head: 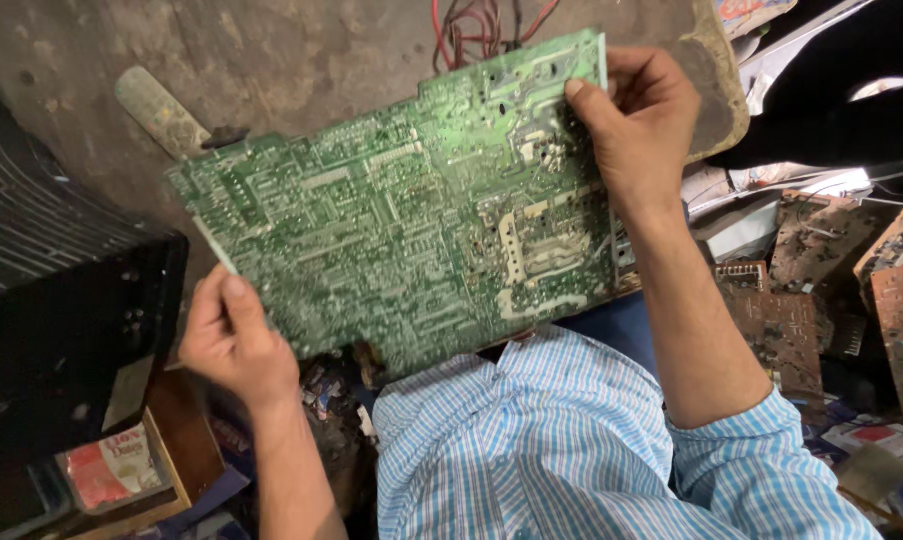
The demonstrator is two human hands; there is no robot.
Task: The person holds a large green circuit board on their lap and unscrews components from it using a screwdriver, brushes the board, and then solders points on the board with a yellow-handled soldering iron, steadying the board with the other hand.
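Circuit board (412,200), large, green, solder side up; held in the air over the near edge of a worn, stained table (302,60), tilted, its long side running from lower left to upper right.

Left to right:
- Black slatted casing (52,300), at the table's left edge, standing just beside the board's left corner, not touching it as far as can be told.
- Left hand (234,340), fingers closed on the board's lower left edge, thumb laid over the top face.
- Grey flat stick-like object (162,112), lying on the table beyond the board's left end.
- Red and dark wires (477,22), at the table's far edge, running behind the board's upper side; whether they are joined to it cannot be told.
- Right hand (637,125), clamped on the board's upper right corner, thumb on the solder face, fingers wrapped behind.
- Brown boards (822,290), a loose heap off the table's right edge, well apart from the held one.

Status, as judged: board is lifted free and turned up for viewing, both hands occupied with holding. No tool is in either hand; no work on the solder face is visible. Component side is hidden.
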